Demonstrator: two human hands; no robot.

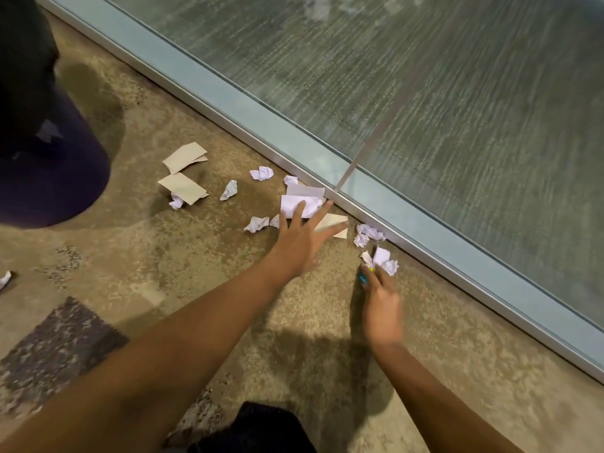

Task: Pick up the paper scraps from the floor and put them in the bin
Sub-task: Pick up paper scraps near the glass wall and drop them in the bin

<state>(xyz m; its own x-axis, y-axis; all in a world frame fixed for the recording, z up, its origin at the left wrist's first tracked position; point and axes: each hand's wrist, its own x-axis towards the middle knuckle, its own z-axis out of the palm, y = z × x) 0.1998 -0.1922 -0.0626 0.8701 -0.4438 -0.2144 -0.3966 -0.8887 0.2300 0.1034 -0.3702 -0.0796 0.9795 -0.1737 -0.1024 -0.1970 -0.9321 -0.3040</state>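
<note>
Dark bin (55, 165): upper left, cut off by the frame edges; its mouth cannot be made out.
Edge scrap (5, 279): white, half cut off at the left border.
Blur: right hand (380, 302) is smeared, so finger detail is poor.
Hidden: left hand (304, 237) covers the near edge of the flat white sheets (302, 201) and part of a tan piece (333, 223).
Left hand grip: fingers spread wide and straight, nothing held; fingertips over the sheets, contact unclear.
Right hand grip: fingertips pinch a crumpled scrap (387, 261), just beside the metal frame (425, 253) of the glass wall.
Loose paper: 2 tan cards (184, 156) near the bin, crumpled white balls (261, 173) scattered on the brown carpet (196, 273).
</note>
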